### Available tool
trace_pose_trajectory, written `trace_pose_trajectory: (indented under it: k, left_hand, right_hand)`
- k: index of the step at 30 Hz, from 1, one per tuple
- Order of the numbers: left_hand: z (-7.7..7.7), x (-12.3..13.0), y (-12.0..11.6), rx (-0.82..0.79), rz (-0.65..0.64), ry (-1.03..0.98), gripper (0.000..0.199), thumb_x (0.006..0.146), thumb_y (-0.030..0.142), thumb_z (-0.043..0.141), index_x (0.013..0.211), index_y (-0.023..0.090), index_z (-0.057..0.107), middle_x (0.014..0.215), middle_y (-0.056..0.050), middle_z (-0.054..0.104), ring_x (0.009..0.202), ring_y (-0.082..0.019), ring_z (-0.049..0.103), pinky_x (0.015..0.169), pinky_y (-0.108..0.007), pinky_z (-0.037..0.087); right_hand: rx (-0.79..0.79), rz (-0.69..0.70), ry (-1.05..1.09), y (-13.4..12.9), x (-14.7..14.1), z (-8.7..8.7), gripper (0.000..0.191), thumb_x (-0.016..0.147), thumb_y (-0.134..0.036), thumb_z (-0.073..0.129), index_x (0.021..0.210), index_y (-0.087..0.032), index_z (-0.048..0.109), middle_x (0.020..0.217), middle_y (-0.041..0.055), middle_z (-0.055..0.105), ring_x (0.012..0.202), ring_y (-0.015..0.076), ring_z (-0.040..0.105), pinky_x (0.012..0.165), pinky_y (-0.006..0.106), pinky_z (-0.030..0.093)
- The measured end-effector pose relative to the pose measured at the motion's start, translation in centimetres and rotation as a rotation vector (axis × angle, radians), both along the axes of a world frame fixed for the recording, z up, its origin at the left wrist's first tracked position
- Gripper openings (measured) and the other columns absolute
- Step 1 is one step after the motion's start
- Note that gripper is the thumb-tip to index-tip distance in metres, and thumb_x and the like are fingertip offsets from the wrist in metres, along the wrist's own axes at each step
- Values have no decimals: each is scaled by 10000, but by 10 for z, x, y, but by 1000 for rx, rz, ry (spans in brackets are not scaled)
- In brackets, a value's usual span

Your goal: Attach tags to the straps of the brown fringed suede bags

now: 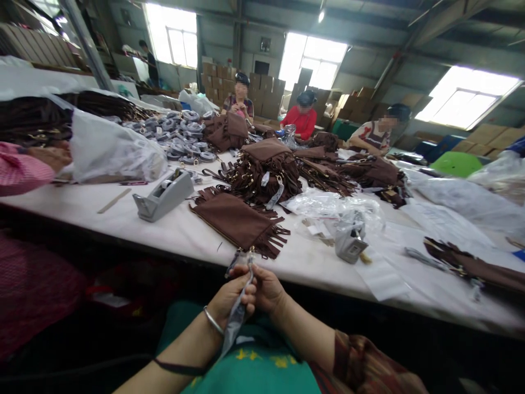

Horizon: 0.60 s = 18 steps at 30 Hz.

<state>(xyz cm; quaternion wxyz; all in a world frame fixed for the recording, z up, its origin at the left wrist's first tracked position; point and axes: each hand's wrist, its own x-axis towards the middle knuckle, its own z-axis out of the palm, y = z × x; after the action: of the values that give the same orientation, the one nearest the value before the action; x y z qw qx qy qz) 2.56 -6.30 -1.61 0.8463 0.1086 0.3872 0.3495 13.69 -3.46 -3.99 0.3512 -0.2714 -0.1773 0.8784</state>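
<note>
A brown fringed pouch (pixel 233 219) lies flat at the table's near edge, its zipper side and small gold clasps toward me. From the clasps a narrow plastic-wrapped strap (pixel 233 323) hangs down toward my lap. My left hand (pixel 230 298), with a silver bangle at the wrist, has its fingers closed around the strap just below the clasps. Against it, my right hand (pixel 268 290) pinches the upper end of the same strap. The fingertips of both hands meet there and partly hide it.
Tape dispensers (pixel 166 194) stand left and right of the pouch. Behind it are a heap of brown fringed pouches (pixel 266 169) and a pile of wrapped grey straps (pixel 180 134). Clear plastic bags (pixel 328 202) lie at right. Several people sit across the table (pixel 180 235).
</note>
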Motion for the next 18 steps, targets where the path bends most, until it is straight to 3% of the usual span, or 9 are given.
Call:
trace_pose_trajectory:
  k: [2, 5, 8, 10, 13, 16, 17, 18]
  left_hand:
    - [5, -12, 3, 69, -114, 92, 281, 808, 434, 621, 803, 157, 577, 552, 64, 508, 392, -58, 474, 409, -188, 404]
    - [13, -40, 19, 284, -227, 478, 328, 752, 448, 675, 795, 127, 627, 651, -25, 639, 513, -118, 582, 467, -219, 435]
    - [19, -69, 51, 331, 2, 742, 281, 728, 362, 718, 843, 122, 628, 785, -64, 681, 681, -146, 645, 576, -228, 482]
    - [21, -79, 75, 267, 182, 709, 250, 748, 310, 709, 880, 124, 606, 878, -86, 681, 789, -165, 667, 663, -263, 518]
    - [24, -71, 101, 109, 263, 570, 222, 749, 280, 717, 857, 137, 586, 863, -72, 680, 754, -157, 675, 639, -259, 529]
    - [31, -48, 113, 93, 278, 573, 215, 774, 306, 684, 702, 164, 540, 618, -13, 614, 505, -126, 605, 429, -200, 451]
    - [32, -41, 117, 108, 285, 572, 278, 793, 309, 657, 614, 184, 486, 502, 21, 532, 405, -107, 534, 367, -181, 398]
    - [34, -34, 121, 133, 288, 560, 363, 814, 302, 626, 539, 203, 412, 412, 49, 429, 332, -93, 457, 325, -168, 348]
  right_hand:
    - [62, 11, -46, 3, 1, -1, 406, 756, -498, 632, 923, -130, 662, 899, 89, 663, 834, 191, 616, 741, 310, 493]
    - [241, -6, -344, 1, 11, -6, 424, 739, -525, 658, 928, -145, 661, 813, 56, 658, 753, 183, 598, 709, 317, 474]
    - [497, -33, -802, -8, 32, -14, 337, 721, -407, 680, 937, -149, 683, 890, 62, 680, 838, 210, 605, 809, 355, 458]
    - [593, -70, -1026, -16, 45, -17, 290, 702, -329, 654, 921, -144, 699, 926, 83, 692, 896, 244, 613, 875, 385, 445]
    - [682, -148, -1110, -26, 58, -18, 264, 705, -277, 572, 892, -158, 715, 929, 100, 704, 928, 263, 629, 907, 394, 449]
    - [790, -189, -1110, -29, 62, -15, 188, 694, -266, 554, 760, -243, 728, 777, 55, 698, 813, 257, 656, 786, 391, 505]
    - [813, -195, -1148, -27, 61, -13, 132, 680, -279, 588, 675, -286, 720, 679, 35, 670, 726, 258, 657, 688, 395, 518]
    - [827, -296, -1212, -26, 61, -11, 113, 705, -308, 614, 681, -346, 717, 710, 18, 668, 750, 262, 658, 623, 391, 518]
